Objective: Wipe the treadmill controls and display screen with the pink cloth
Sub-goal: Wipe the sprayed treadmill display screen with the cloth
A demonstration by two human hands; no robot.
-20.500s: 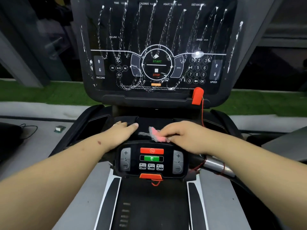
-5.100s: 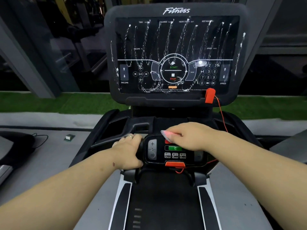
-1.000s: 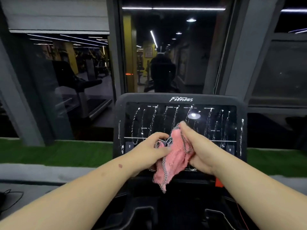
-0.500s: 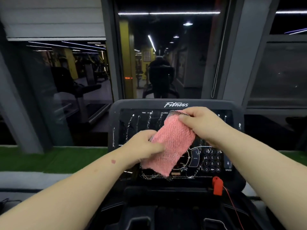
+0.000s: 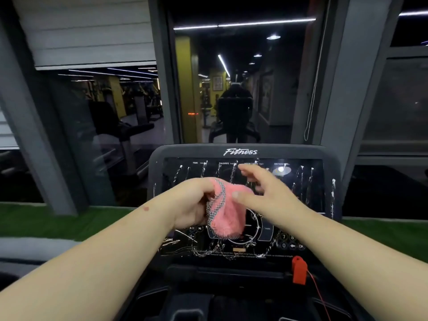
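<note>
**Display screen not yet wiped**

While white foam streaks (image 5: 233, 172) cover the glossy black display screen (image 5: 308, 228), wiping of it looks barely begun. From the left: the left hand (image 5: 192, 202) clenches the fuzzy pink cloth (image 5: 229, 212), bunched, mesh-edged, in front of the screen; the right hand (image 5: 266, 195) hovers beside it with fingers spread, thumb touching the cloth.

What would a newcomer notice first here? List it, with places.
The pink cloth at centre, bunched in the left hand before the screen, with the right hand open beside it. White streaks run down that dark screen. A red clip sits at its lower right edge.
</note>
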